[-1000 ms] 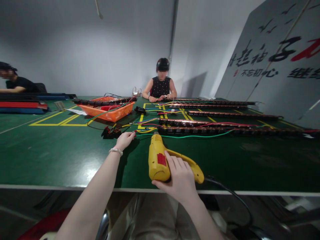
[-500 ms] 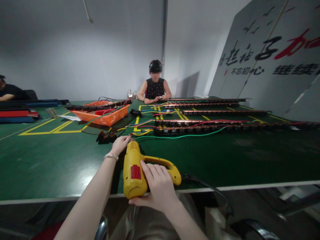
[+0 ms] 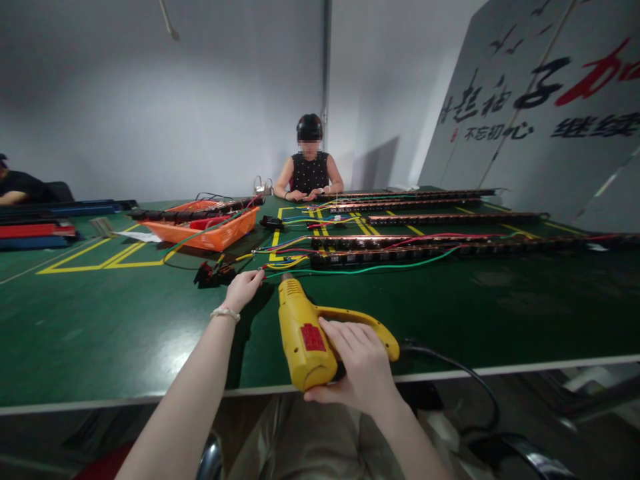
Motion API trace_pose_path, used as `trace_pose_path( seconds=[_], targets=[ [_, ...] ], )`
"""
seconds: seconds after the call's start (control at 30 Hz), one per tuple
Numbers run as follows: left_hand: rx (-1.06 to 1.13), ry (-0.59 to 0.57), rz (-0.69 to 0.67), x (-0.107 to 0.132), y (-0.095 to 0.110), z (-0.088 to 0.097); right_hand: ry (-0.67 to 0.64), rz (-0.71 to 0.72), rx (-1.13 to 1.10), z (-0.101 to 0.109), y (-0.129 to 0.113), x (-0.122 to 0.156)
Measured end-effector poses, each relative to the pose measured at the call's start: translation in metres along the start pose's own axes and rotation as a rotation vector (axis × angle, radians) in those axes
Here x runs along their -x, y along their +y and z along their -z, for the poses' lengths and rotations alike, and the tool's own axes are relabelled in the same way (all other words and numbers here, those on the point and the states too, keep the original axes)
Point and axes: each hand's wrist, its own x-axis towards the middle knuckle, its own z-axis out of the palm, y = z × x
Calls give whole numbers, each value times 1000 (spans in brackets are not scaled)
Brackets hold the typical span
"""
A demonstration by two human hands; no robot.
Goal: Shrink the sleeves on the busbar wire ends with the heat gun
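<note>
My right hand (image 3: 363, 363) grips a yellow heat gun (image 3: 305, 330) with a red label, its nozzle aimed away from me toward a bundle of coloured wires (image 3: 280, 257). A black cord (image 3: 450, 367) trails from the gun over the table's near edge. My left hand (image 3: 243, 289), a bracelet on its wrist, is closed in a pinch on a thin red wire end just left of the nozzle. A small black and red connector (image 3: 213, 273) lies left of that hand. Long black power strips (image 3: 425, 250) run to the right from the wires.
An orange tray (image 3: 210, 230) with parts stands at the left middle of the green table (image 3: 100, 320). A person sits at the far side, hands on the table; another person's arm shows at far left. Red and blue bars (image 3: 35, 233) lie far left. A large lettered board leans at the right.
The heat gun and my right hand swung left and closer to my left hand, then shifted back right. My left hand stayed pinched on the wire.
</note>
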Motion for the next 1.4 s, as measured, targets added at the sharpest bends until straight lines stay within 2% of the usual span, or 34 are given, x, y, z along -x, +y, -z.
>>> trace_pose_path(
  seconds=[0.13,0.37,0.6,0.8,0.97,1.17,1.4],
  targets=[
    [-9,8,3,0,0,-1,24,-50,63,12,15,6],
    [-9,5,15,0,2,0,-38,-67,179,27,41,15],
    [-17,7,10,0,4,0,-113,-103,269,35,43,14],
    [1,7,31,1,5,1,-135,-184,274,32,34,11],
    [-17,2,44,2,8,3,-147,-266,237,21,20,6],
    [-55,5,29,2,8,4,-130,-276,134,-2,-10,-10],
    [-81,-9,33,0,5,3,-162,-203,61,-36,-44,-21]
  ],
)
